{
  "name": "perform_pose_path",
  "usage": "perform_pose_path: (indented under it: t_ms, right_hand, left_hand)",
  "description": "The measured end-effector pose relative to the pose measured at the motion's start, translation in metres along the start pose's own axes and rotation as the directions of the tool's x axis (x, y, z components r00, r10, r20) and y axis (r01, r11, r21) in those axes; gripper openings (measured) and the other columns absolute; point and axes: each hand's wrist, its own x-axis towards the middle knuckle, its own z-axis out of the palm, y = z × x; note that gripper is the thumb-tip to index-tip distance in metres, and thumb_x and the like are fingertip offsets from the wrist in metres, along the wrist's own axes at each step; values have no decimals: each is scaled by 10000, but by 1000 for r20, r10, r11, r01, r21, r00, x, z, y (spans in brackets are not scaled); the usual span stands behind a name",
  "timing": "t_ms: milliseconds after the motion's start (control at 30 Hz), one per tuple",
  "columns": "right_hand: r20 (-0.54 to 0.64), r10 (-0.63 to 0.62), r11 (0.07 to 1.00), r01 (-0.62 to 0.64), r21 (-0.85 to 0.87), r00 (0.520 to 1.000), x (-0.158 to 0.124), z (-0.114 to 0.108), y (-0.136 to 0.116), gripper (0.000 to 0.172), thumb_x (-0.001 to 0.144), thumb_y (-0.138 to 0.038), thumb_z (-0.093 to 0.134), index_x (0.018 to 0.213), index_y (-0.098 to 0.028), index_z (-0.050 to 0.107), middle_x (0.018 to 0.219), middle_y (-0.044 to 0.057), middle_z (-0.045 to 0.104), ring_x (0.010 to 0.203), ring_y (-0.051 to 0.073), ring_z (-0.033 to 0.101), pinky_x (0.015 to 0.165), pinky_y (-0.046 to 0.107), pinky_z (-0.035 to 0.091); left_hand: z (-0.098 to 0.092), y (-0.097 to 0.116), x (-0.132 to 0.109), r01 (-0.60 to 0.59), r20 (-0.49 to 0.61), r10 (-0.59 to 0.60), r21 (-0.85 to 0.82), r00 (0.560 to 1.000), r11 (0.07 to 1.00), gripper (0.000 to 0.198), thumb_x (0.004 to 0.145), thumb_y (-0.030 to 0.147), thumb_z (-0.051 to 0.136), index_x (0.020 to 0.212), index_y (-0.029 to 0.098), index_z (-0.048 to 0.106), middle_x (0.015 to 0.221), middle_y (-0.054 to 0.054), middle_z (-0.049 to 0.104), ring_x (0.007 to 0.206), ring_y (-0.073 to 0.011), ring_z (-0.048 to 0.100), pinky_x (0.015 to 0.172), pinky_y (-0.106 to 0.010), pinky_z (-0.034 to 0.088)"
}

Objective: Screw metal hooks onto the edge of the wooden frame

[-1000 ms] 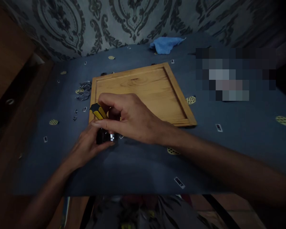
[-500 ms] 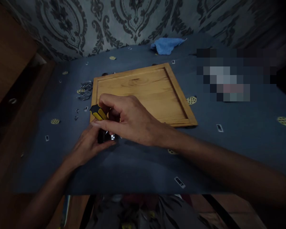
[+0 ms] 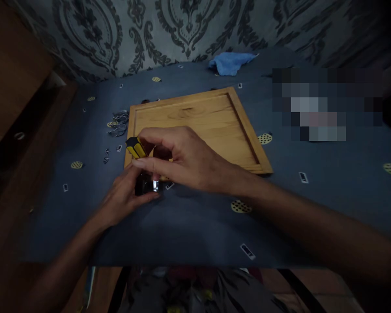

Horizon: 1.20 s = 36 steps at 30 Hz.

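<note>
My right hand (image 3: 182,158) is closed around a screwdriver with a yellow and black handle (image 3: 135,148), held upright with the handle's end sticking out to the left. Just below it, my left hand (image 3: 125,198) pinches a small dark object with a shiny metal part (image 3: 148,186) against the blue tablecloth. Both hands meet at the near left corner of a shallow wooden tray (image 3: 215,126). The screwdriver's tip is hidden behind my fingers.
A heap of metal hooks (image 3: 119,123) and a few small screws (image 3: 106,155) lie left of the tray. A blue cloth (image 3: 230,62) sits at the back by the patterned wall. A blurred patch covers the right. Wooden furniture (image 3: 13,87) stands on the left.
Both hands stay in place at the tray's corner; my right hand has shifted slightly up and right with the screwdriver. The view has drifted a little.
</note>
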Motion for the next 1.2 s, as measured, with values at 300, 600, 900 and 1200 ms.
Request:
perform_pose_path:
  t_ms: [300, 600, 900, 1200]
  right_hand:
    - [-81, 8, 998, -13, -61, 997, 1, 2, 0, 213, 963, -249, 653, 869, -215, 465, 791, -49, 524, 742, 96, 556, 618, 201, 446]
    - [-26, 1, 998, -2, -59, 1000, 0, 0, -1, 252, 968, -245, 652, 806, -210, 463, 735, -62, 502, 720, 93, 541, 628, 206, 433]
    - [-208, -31, 999, 21, -50, 978, 1, 1, 0, 300, 957, -349, 673, 815, -231, 437, 773, -45, 490, 726, 114, 492, 632, 244, 426]
    - [-198, -41, 981, 1, -196, 979, 2, 4, 1, 301, 950, -237, 679, 812, -227, 411, 733, -70, 464, 713, 103, 484, 651, 247, 372]
  left_hand:
    - [0, 0, 1, -1, -6, 0, -19, 1000, 1000, 414, 878, 446, 767, 1194, 250, 585, 1131, -41, 688, 1055, -271, 686, 921, -429, 586]
    - [2, -1, 0, 5, -29, -5, -27, 1000, 1000, 449, 874, 453, 764, 1233, 245, 593, 1134, -48, 699, 1067, -278, 693, 921, -438, 595]
    - [-3, 8, 3, 76, 37, -75, -39, 997, 996, 346, 849, 462, 769, 1064, 240, 612, 1104, -49, 704, 1052, -277, 690, 906, -428, 587]
    - [-2, 5, 2, 49, 31, -47, -56, 998, 997, 336, 873, 454, 758, 1094, 250, 608, 1134, -46, 706, 1094, -273, 681, 930, -418, 569]
